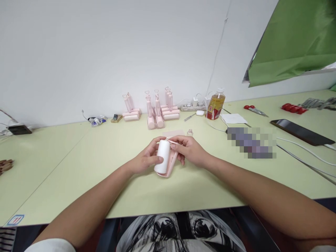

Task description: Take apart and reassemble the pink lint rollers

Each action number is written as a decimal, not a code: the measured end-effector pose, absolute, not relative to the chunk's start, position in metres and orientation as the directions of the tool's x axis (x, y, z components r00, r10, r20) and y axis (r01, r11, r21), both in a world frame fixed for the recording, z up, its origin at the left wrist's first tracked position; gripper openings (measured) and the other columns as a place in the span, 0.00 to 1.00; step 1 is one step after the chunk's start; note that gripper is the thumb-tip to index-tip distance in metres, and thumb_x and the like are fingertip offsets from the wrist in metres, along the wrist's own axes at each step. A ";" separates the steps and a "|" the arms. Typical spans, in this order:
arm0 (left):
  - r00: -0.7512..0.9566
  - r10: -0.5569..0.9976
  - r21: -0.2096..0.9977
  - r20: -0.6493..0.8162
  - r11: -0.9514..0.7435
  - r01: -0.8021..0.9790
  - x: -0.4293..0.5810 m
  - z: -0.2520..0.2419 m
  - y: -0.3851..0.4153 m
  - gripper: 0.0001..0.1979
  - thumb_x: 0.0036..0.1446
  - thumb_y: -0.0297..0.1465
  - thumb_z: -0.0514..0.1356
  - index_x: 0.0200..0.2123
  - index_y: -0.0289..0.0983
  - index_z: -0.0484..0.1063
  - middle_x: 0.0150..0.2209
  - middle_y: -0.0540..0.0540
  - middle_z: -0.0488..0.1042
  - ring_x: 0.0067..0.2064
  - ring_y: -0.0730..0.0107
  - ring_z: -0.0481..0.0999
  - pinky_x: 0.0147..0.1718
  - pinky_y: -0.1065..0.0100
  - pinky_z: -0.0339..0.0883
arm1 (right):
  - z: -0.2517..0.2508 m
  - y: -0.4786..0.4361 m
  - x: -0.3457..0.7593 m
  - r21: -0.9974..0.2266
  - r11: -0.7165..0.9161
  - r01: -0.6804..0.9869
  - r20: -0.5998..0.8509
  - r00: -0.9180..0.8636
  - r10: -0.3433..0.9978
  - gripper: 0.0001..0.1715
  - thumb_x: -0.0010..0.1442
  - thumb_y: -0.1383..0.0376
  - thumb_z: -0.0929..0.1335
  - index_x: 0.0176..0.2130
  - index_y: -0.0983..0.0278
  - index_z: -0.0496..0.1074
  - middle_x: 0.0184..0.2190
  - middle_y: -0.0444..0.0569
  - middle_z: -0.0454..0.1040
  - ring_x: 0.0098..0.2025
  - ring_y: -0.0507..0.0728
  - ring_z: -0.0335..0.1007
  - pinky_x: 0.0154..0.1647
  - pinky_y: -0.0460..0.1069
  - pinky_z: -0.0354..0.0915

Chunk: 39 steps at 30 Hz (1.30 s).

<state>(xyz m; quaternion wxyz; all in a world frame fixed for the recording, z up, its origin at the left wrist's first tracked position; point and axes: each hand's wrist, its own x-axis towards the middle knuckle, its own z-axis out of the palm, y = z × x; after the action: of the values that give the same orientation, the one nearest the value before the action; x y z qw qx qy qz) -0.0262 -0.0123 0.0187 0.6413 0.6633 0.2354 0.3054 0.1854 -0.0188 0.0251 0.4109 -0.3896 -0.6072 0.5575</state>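
Observation:
Near the middle of the pale green table (91, 182), my left hand (148, 156) is closed round a white roll (163, 156), its thumb across the front. A pink plastic case (172, 163) lies open behind and to the right of the roll. My right hand (189, 150) pinches the upper right part of this pink case between thumb and fingers. Just beyond my hands are a flat pale pink piece (173, 133) and a small clear bottle (189, 133).
Several pink rollers (155, 119) stand by the wall. Right of them are a power strip (194, 107), a juice bottle (216, 105), white paper (234, 118), red-handled pliers (255, 110) and a phone (301, 132). Cables (96, 121) lie at the back left, brown pieces (5, 166) at the left edge.

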 end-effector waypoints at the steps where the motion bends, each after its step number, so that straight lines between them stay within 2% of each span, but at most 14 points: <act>1: 0.708 0.698 0.994 0.105 -0.074 -0.075 -0.027 0.019 -0.012 0.35 0.53 0.35 0.63 0.62 0.46 0.54 0.55 0.40 0.68 0.54 0.52 0.70 0.46 0.58 0.65 | 0.025 -0.019 0.185 -0.998 0.065 0.012 0.056 -0.358 0.932 0.23 0.56 0.53 0.71 0.44 0.67 0.72 0.21 0.41 0.68 0.17 0.48 0.63 0.11 0.43 0.63; 6: 0.688 0.722 0.991 0.074 -0.129 0.028 -0.034 0.020 -0.007 0.36 0.52 0.34 0.62 0.63 0.46 0.54 0.54 0.42 0.68 0.51 0.55 0.70 0.46 0.59 0.65 | 0.021 -0.018 0.184 -1.000 0.016 0.015 0.008 -0.428 0.904 0.23 0.58 0.52 0.70 0.45 0.66 0.72 0.23 0.43 0.69 0.20 0.49 0.67 0.13 0.43 0.66; 9: 0.678 0.734 0.970 0.042 -0.192 0.148 -0.042 0.022 -0.003 0.37 0.50 0.33 0.60 0.64 0.45 0.55 0.54 0.43 0.68 0.50 0.54 0.70 0.45 0.60 0.65 | 0.018 -0.017 0.184 -0.998 -0.021 0.056 -0.046 -0.488 0.872 0.17 0.55 0.56 0.72 0.39 0.66 0.71 0.25 0.43 0.71 0.22 0.50 0.70 0.16 0.44 0.68; 13: 0.725 0.685 0.864 0.067 -0.403 0.301 -0.051 0.027 -0.001 0.34 0.49 0.31 0.56 0.62 0.42 0.60 0.57 0.43 0.66 0.53 0.51 0.68 0.49 0.58 0.64 | 0.014 -0.018 0.182 -0.979 -0.195 0.066 -0.196 -0.583 0.788 0.16 0.50 0.64 0.75 0.33 0.65 0.66 0.21 0.41 0.71 0.23 0.51 0.72 0.18 0.44 0.70; 16: 0.777 0.614 0.766 0.140 -0.564 0.307 -0.053 0.029 -0.001 0.32 0.51 0.33 0.56 0.61 0.38 0.61 0.57 0.41 0.66 0.52 0.52 0.69 0.51 0.57 0.64 | 0.010 -0.019 0.180 -0.936 -0.353 -0.015 -0.266 -0.626 0.733 0.18 0.47 0.67 0.75 0.34 0.65 0.65 0.21 0.41 0.72 0.23 0.51 0.73 0.20 0.43 0.71; 18: 0.777 0.607 0.732 0.166 -0.604 0.315 -0.051 0.030 -0.002 0.31 0.53 0.34 0.57 0.61 0.37 0.60 0.57 0.40 0.67 0.51 0.54 0.70 0.51 0.58 0.64 | 0.010 -0.019 0.178 -0.902 -0.423 -0.083 -0.274 -0.647 0.711 0.17 0.49 0.66 0.75 0.35 0.65 0.65 0.22 0.42 0.73 0.23 0.51 0.74 0.21 0.43 0.72; 21: 0.765 0.623 0.723 0.162 -0.602 0.338 -0.047 0.032 -0.004 0.31 0.53 0.36 0.61 0.60 0.37 0.61 0.55 0.40 0.68 0.51 0.56 0.71 0.50 0.60 0.66 | 0.010 -0.018 0.178 -0.867 -0.475 -0.147 -0.263 -0.676 0.688 0.16 0.58 0.57 0.71 0.38 0.68 0.68 0.25 0.46 0.75 0.23 0.51 0.74 0.21 0.45 0.74; 24: 0.776 0.615 0.748 0.138 -0.578 0.325 -0.044 0.033 -0.007 0.30 0.53 0.34 0.62 0.59 0.37 0.62 0.54 0.41 0.69 0.50 0.57 0.71 0.48 0.62 0.68 | 0.012 -0.018 0.178 -0.860 -0.492 -0.134 -0.284 -0.675 0.681 0.20 0.61 0.54 0.69 0.40 0.70 0.71 0.25 0.48 0.75 0.21 0.51 0.73 0.19 0.45 0.73; 32: 0.775 0.626 0.844 0.081 -0.457 0.281 -0.042 0.035 -0.006 0.29 0.49 0.29 0.62 0.56 0.38 0.65 0.51 0.43 0.71 0.43 0.63 0.74 0.36 0.69 0.69 | 0.016 -0.023 0.176 -0.874 -0.473 -0.110 -0.294 -0.656 0.695 0.24 0.57 0.51 0.72 0.38 0.71 0.73 0.23 0.46 0.74 0.18 0.49 0.70 0.16 0.43 0.70; 39: 0.770 0.636 0.876 0.054 -0.401 0.269 -0.040 0.041 -0.008 0.29 0.48 0.27 0.61 0.56 0.38 0.65 0.45 0.44 0.72 0.34 0.70 0.72 0.29 0.73 0.66 | 0.019 -0.027 0.172 -0.902 -0.412 -0.129 -0.272 -0.572 0.774 0.26 0.51 0.49 0.74 0.32 0.69 0.71 0.18 0.43 0.71 0.15 0.47 0.64 0.10 0.40 0.62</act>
<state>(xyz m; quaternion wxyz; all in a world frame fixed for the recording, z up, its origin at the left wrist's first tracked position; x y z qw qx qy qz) -0.0401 -0.0079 0.0407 0.4716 0.8139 0.2780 0.1945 0.1720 -0.0270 0.0192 0.2966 -0.3553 -0.4540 0.7614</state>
